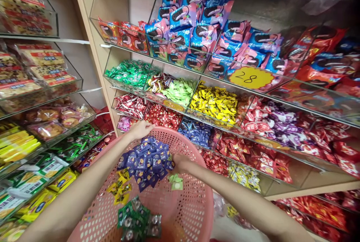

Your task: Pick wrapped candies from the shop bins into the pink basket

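Note:
A pink perforated basket (194,204) is below my arms. My left hand (143,129) is at its far rim, fingers curled together on or just over the edge; anything inside them is hidden. Inside the basket, my right hand (180,163) touches the right side of a pile of dark blue packets (150,159), its fingertips partly hidden. Yellow packets (120,187) lie left of the pile, a light green packet (176,182) lies under my right hand, and green packets (135,217) are nearer me.
Clear shelf bins rise ahead, holding green candies (129,72), yellow candies (215,103) and blue-pink cookie packs (182,17). A yellow price tag (251,78) reads 28. Shelves of packaged snacks (42,60) stand close on the left.

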{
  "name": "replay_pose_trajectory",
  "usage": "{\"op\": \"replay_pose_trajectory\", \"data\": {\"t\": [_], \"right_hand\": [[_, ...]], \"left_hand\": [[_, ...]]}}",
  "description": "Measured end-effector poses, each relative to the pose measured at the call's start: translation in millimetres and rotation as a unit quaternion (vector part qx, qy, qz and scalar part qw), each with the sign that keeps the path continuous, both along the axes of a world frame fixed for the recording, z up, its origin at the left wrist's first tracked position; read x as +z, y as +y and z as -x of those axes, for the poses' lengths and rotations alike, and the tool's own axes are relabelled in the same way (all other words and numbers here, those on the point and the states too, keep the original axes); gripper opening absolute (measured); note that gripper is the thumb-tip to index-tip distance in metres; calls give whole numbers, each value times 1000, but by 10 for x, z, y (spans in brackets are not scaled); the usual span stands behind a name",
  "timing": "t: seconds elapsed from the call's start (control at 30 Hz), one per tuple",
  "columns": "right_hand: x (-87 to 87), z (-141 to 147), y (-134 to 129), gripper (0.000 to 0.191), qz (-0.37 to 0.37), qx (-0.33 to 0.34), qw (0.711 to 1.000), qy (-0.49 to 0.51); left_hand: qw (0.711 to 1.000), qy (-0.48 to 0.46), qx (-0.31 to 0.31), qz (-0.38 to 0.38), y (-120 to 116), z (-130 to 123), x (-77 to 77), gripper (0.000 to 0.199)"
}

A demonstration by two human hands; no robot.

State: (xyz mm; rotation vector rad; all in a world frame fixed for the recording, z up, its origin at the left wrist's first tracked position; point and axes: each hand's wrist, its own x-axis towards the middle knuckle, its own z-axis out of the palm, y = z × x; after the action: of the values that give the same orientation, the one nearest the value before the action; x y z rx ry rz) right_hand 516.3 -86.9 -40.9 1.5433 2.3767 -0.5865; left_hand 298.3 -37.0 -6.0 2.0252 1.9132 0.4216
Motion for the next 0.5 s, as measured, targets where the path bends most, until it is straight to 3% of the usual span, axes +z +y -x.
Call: {"op": "replay_pose_trajectory", "data": {"t": [0.17,0.3,0.4,0.5], "right_hand": [[347,33,-107,17,33,48,998,-36],[664,280,-227,29,-9,110,994,-7],[720,599,-287,39,-87,140,986,17],[632,926,-286,35,-152,183,970,38]], "left_hand": [[1000,4,-9,-6,16,-17,-13,47],[1000,9,-11,-10,18,-50,-7,51],[1000,11,-3,-6,2,-80,17,48],[1000,10,4,-5,-20,-94,37,46]]}}
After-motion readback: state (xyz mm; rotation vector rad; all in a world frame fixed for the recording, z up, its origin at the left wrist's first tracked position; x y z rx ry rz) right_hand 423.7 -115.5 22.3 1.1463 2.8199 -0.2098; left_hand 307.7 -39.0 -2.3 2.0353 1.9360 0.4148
